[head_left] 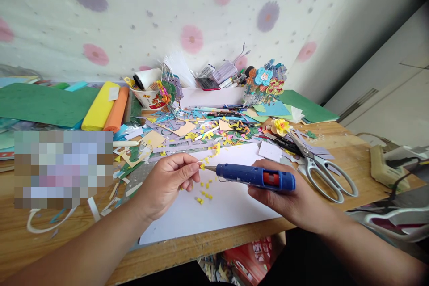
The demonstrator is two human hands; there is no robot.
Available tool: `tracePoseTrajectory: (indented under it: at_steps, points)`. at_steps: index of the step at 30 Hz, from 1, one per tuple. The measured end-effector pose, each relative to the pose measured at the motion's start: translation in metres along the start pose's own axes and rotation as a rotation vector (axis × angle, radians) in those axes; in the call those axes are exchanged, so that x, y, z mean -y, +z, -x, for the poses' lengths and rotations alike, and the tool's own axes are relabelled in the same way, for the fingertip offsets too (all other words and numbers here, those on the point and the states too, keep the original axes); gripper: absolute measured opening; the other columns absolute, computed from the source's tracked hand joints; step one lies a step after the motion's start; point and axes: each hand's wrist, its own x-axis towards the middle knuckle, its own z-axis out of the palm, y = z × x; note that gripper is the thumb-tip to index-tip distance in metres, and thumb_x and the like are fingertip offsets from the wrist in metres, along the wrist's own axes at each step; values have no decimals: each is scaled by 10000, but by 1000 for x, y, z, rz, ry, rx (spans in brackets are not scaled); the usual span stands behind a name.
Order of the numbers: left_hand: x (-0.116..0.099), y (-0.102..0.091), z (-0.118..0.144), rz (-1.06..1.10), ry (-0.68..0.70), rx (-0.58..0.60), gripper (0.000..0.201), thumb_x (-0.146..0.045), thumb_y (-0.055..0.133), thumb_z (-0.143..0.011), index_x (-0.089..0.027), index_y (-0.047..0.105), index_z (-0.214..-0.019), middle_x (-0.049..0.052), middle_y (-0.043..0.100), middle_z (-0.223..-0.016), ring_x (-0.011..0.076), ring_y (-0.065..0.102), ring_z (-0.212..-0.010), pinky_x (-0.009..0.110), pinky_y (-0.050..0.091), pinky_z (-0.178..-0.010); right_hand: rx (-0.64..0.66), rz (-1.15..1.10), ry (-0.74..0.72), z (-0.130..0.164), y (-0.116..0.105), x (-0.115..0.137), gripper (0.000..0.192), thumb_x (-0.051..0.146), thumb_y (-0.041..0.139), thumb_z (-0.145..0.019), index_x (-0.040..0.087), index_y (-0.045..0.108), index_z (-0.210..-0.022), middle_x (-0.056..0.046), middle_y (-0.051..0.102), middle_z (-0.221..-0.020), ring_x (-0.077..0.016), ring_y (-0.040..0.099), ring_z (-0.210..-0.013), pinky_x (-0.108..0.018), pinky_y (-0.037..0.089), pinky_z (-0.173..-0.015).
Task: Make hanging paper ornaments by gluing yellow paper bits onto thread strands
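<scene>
At the centre of the frame your left hand [167, 183] pinches a tiny yellow paper piece [202, 166] between thumb and fingertips, just above the white sheet [231, 205]. Your right hand [284, 196] grips the blue glue gun [254, 176], its metal nozzle touching or nearly touching that piece. This looks like the gluing step: a dot of glue going onto the piece. The next move calls for a light squeeze and a steady nozzle, keeping your fingertips off the hot tip.

More yellow bits [204, 194] lie scattered on the sheet just below the nozzle. To the right lie grey-handled scissors [321, 172]; above them sits a yellow paper flower [281, 126]. Paper scraps [187, 132] cover the wooden table [43, 241] across the middle of the frame, with 2 rolls, yellow and orange [105, 107], at upper left. A flower-print cloth [134, 13] hangs along the top.
</scene>
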Motion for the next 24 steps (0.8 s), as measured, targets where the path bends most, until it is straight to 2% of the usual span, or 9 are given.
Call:
tracePoseTrajectory:
  at_steps: [12, 18, 24]
  points:
    - [0, 1, 0, -1, -17, 31, 278, -402, 816, -672, -156, 718, -754, -4, 648, -564, 66, 487, -463, 186, 373, -450, -13, 69, -15, 2, 0, 1, 106, 287, 619, -852, 185, 592, -860, -9, 608, -769, -138, 534, -673, -247, 434, -615]
    - [0, 1, -1, -11, -20, 41, 274, -397, 798, -697, -153, 676, -681, -10, 643, -565, 54, 464, -449, 182, 358, -446, -33, 63, -37, 1, 0, 1, 105, 293, 621, -858, 192, 591, -865, -4, 607, -757, -132, 531, -657, -237, 434, -602]
    - [1, 2, 1, -9, -35, 47, 270, -390, 800, -688, -153, 673, -702, -10, 639, -563, 60, 464, -451, 191, 358, -453, -24, 98, -59, 0, 0, 3, 101, 291, 621, -858, 196, 594, -882, -16, 618, -771, -145, 553, -672, -248, 446, -608]
